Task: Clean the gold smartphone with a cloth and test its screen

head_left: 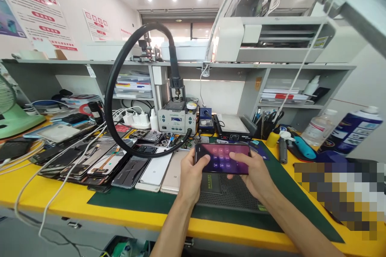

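I hold a smartphone [221, 157] sideways above the green work mat [126, 198], its screen lit purple with a number keypad. My left hand [190, 172] grips the phone's left end, thumb lying over the screen's edge. My right hand [251, 170] holds the right end from below, and its thumb rests on the keypad. Both forearms reach in from the bottom of the view.
Several phones and loose screens [99, 162] lie in rows on the yellow bench [45, 198] to the left. A hot-air station [176, 118] with a looping black hose [113, 88] stands behind. A fan [12, 112], white cables [54, 196], bottles [350, 130] and hand tools [297, 146] surround the mat.
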Tool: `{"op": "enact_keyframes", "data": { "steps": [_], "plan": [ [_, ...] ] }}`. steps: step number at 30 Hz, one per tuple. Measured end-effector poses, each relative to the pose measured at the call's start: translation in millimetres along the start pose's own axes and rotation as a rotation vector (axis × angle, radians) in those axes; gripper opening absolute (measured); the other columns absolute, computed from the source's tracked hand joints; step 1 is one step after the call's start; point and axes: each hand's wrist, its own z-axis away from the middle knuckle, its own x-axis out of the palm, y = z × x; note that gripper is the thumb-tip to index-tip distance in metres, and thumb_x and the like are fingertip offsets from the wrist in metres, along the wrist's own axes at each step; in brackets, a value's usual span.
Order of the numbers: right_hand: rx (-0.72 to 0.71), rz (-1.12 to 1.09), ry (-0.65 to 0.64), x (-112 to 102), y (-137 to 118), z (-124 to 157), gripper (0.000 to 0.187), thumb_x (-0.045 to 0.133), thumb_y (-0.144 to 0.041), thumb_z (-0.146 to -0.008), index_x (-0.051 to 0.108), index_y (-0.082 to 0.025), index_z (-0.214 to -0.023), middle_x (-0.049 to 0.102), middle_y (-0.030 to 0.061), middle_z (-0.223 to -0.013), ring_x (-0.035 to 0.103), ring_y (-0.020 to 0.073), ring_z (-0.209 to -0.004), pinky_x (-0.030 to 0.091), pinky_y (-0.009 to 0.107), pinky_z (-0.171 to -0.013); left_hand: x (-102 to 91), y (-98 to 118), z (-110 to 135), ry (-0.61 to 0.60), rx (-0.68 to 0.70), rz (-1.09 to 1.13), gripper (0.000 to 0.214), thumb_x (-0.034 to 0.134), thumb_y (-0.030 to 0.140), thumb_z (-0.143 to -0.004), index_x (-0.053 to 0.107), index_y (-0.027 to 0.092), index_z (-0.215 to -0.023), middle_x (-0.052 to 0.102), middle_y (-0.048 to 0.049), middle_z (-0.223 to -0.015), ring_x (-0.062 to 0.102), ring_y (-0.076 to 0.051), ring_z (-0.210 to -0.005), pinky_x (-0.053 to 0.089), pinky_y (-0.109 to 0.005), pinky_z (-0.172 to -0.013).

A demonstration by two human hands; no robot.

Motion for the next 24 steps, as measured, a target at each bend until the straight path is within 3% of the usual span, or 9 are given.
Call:
{"op": "enact_keyframes", "data": {
  "steps": [4, 10, 14, 16, 19, 21, 24],
  "plan": [
    [0.016, -0.029, -0.096, -4.7, -0.9, -1.2, 0.022, 0.08, -0.029, -0.079, 0.073, -0.013, -0.092, 0.071, 0.0078, -0.088, 0.065, 0.0206, -0.067, 0.064, 0.033, -0.05, -0.3, 0.6, -1.5, 0.037, -0.016, 0.046, 0.03, 0.072, 0.021, -0.079, 0.068, 0.017, -0.108, 0.075, -0.0044, -0.092, 0.068, -0.019, -0.085, 0.051, -0.031, -0.082],
    [0.042, -0.087, -0.225, -11.3, -6.4, -3.6, 0.022, 0.061, -0.032, -0.092, 0.072, -0.017, -0.104, 0.071, 0.01, -0.098, 0.066, 0.027, -0.086, 0.065, 0.045, -0.065, -1.2, 1.0, -1.8, 0.104, -0.042, 0.119, 0.037, 0.073, 0.018, -0.079, 0.065, 0.016, -0.115, 0.076, -0.0047, -0.091, 0.07, -0.018, -0.083, 0.055, -0.029, -0.078],
    [0.019, -0.113, -0.361, -9.4, -7.2, -3.3, 0.028, 0.066, -0.028, -0.086, 0.069, -0.018, -0.113, 0.07, 0.0091, -0.108, 0.065, 0.0273, -0.1, 0.058, 0.048, -0.087, -1.9, 1.4, -5.2, 0.141, -0.06, 0.23, 0.033, 0.068, 0.014, -0.082, 0.064, 0.017, -0.115, 0.076, -0.0048, -0.097, 0.07, -0.016, -0.085, 0.057, -0.029, -0.08],
    [-0.003, -0.091, -0.433, -7.7, -6.5, -2.0, 0.041, 0.075, -0.022, -0.079, 0.066, -0.02, -0.12, 0.068, 0.0089, -0.115, 0.062, 0.0279, -0.108, 0.056, 0.045, -0.091, -2.3, 1.8, -7.6, 0.143, -0.098, 0.292, 0.028, 0.065, 0.011, -0.082, 0.065, 0.015, -0.11, 0.076, -0.0075, -0.099, 0.071, -0.018, -0.087, 0.059, -0.031, -0.08],
    [-0.054, -0.026, -0.481, -7.4, -3.6, -1.1, 0.053, 0.081, -0.016, -0.077, 0.062, -0.024, -0.126, 0.066, 0.0078, -0.122, 0.06, 0.0262, -0.111, 0.056, 0.036, -0.081, -1.5, 2.7, -9.2, 0.13, -0.183, 0.356, 0.021, 0.062, 0.007, -0.082, 0.067, 0.01, -0.102, 0.076, -0.0127, -0.099, 0.073, -0.022, -0.091, 0.061, -0.034, -0.08],
    [-0.091, 0.018, -0.479, -8.5, -1.1, -2.3, 0.052, 0.084, -0.016, -0.077, 0.063, -0.024, -0.124, 0.068, 0.0067, -0.118, 0.062, 0.023, -0.105, 0.055, 0.032, -0.078, 0.5, 3.6, -8.2, 0.123, -0.233, 0.377, 0.018, 0.062, 0.005, -0.081, 0.068, 0.008, -0.098, 0.076, -0.0148, -0.099, 0.073, -0.024, -0.09, 0.062, -0.034, -0.079],
    [-0.134, 0.066, -0.459, -10.4, 1.6, -5.1, 0.044, 0.087, -0.017, -0.075, 0.067, -0.021, -0.114, 0.071, 0.0056, -0.109, 0.064, 0.0204, -0.099, 0.053, 0.032, -0.086, 5.1, 6.1, -5.1, 0.119, -0.283, 0.389, 0.017, 0.064, 0.003, -0.08, 0.068, 0.006, -0.096, 0.077, -0.0162, -0.099, 0.074, -0.025, -0.088, 0.064, -0.034, -0.076]
  ]
}}
